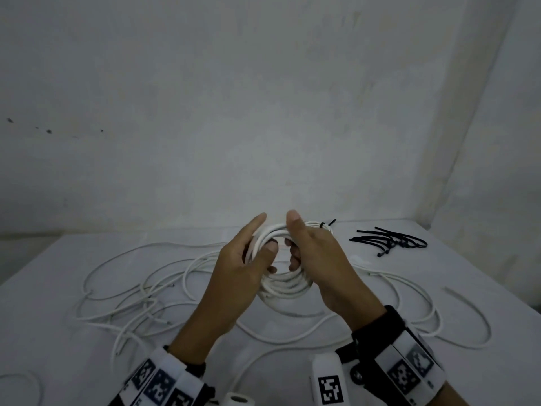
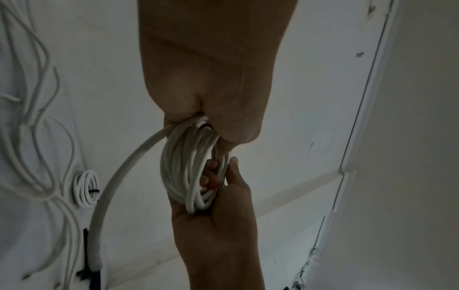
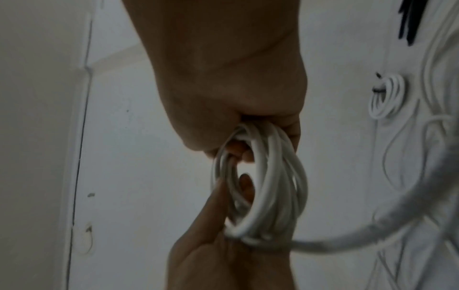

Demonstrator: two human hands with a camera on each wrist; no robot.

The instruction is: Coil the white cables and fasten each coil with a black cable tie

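A white cable coil (image 1: 282, 285) is held up over the table between both hands. My left hand (image 1: 263, 238) grips its left side, thumb pressed on the loops and index finger stretched out. My right hand (image 1: 294, 238) holds the right side with fingers curled through the ring and thumb raised. In the left wrist view the coil (image 2: 188, 166) hangs from the left hand, and its free tail (image 2: 119, 176) arcs down to the table. The right wrist view shows the coil (image 3: 268, 186) edge-on, with the tail (image 3: 372, 235) blurred. Black cable ties (image 1: 389, 241) lie in a pile at the right rear.
A finished coil (image 1: 322, 225) bound with a black tie lies just behind the hands. Several loose white cables (image 1: 131, 288) sprawl over the white table (image 1: 58, 253), left, right and in front. A pale wall rises close behind the table.
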